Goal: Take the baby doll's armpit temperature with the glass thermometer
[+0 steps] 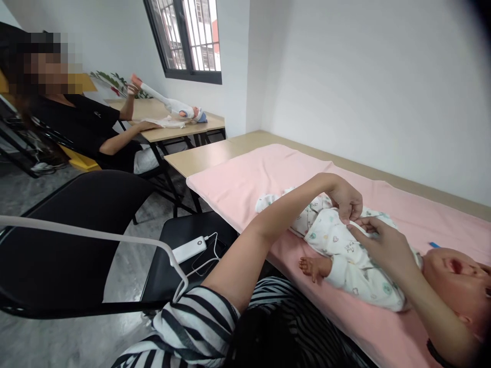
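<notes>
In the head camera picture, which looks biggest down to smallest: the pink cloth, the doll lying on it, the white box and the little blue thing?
Largest to smallest:
1. Pink cloth
2. Doll, partly hidden by arms
3. White box
4. Little blue thing

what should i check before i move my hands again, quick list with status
1. Doll lying face up on the pink cloth: ok.
2. Left hand and right hand both at the front of the patterned clothing: ok.
3. Fabric edges lined up: cannot tell, the fingers cover that spot.
4. Doll's near hand out of its cuff: ok, it shows past the sleeve.
5. Doll's far hand out of its cuff: cannot tell, it is hidden.
6. White power bank away from the hands: ok, it lies on the black chair.
</notes>
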Demonstrator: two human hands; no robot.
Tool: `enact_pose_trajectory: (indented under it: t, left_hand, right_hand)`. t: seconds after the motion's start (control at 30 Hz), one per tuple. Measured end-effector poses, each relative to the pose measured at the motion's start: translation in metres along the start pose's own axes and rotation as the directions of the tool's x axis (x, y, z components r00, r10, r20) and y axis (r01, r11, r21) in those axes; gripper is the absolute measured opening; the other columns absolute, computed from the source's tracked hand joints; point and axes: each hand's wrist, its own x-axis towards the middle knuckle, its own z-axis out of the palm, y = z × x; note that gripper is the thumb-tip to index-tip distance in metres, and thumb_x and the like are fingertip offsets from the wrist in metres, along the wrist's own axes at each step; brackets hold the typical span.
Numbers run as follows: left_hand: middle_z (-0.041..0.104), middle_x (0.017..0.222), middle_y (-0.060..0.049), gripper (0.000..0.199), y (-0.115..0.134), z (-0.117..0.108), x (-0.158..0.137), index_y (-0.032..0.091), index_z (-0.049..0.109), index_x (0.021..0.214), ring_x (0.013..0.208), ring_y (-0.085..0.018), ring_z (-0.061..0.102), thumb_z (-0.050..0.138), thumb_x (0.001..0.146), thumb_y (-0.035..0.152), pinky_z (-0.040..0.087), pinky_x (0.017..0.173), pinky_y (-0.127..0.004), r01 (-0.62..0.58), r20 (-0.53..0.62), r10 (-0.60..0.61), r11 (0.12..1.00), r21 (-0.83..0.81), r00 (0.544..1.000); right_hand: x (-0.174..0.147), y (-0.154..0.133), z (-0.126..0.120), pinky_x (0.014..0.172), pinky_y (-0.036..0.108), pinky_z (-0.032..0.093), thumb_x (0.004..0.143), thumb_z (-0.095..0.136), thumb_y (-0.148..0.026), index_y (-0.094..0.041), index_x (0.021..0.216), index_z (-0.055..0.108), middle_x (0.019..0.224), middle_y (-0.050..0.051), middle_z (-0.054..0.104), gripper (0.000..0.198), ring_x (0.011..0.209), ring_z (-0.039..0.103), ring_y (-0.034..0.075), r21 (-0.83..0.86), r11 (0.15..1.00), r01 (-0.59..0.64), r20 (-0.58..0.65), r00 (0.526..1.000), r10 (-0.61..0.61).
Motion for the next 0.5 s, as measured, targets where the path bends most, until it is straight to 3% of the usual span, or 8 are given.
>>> enact_pose_trajectory:
  t: [0.1, 0.3, 0.5]
  left_hand:
    - [0.073, 0.076, -0.002, 0.027, -0.003, -0.004, 0.005, 0.02, 0.087, 0.08, 0.071, -0.016, 0.057, 0.099, 0.058, 0.032, 0.04, 0.063, -0.028, 0.018, 0.111, -0.023, 0.999, 0.047, 0.994]
    - [0.074, 0.078, -0.004, 0.029, -0.015, -0.012, 0.013, 0.019, 0.087, 0.083, 0.07, -0.017, 0.058, 0.101, 0.063, 0.033, 0.037, 0.061, -0.027, 0.004, 0.166, -0.006, 1.0, 0.016, 0.986]
    - [0.071, 0.076, -0.003, 0.025, -0.018, -0.01, 0.014, 0.02, 0.086, 0.082, 0.068, -0.016, 0.054, 0.099, 0.062, 0.028, 0.032, 0.059, -0.026, 0.001, 0.201, 0.009, 0.999, -0.048, 0.98]
  right_hand:
    - [-0.003, -0.004, -0.003, 0.088, 0.041, 0.046, 0.076, 0.059, -0.079, -0.023, 0.1, 0.076, 0.099, 0.009, 0.076, 0.064, 0.097, 0.068, 0.032, -0.003, 1.0, -0.003, 0.003, 1.0, 0.003]
    - [-0.006, -0.01, -0.005, 0.083, 0.041, 0.046, 0.071, 0.057, -0.08, -0.02, 0.101, 0.076, 0.099, 0.011, 0.077, 0.07, 0.09, 0.067, 0.031, 0.008, 0.998, -0.056, -0.031, 0.998, 0.056]
    - [-0.004, -0.004, -0.003, 0.083, 0.041, 0.046, 0.07, 0.057, -0.081, -0.023, 0.102, 0.076, 0.1, 0.007, 0.076, 0.069, 0.091, 0.068, 0.03, -0.027, 0.995, -0.101, -0.061, 0.993, 0.099]
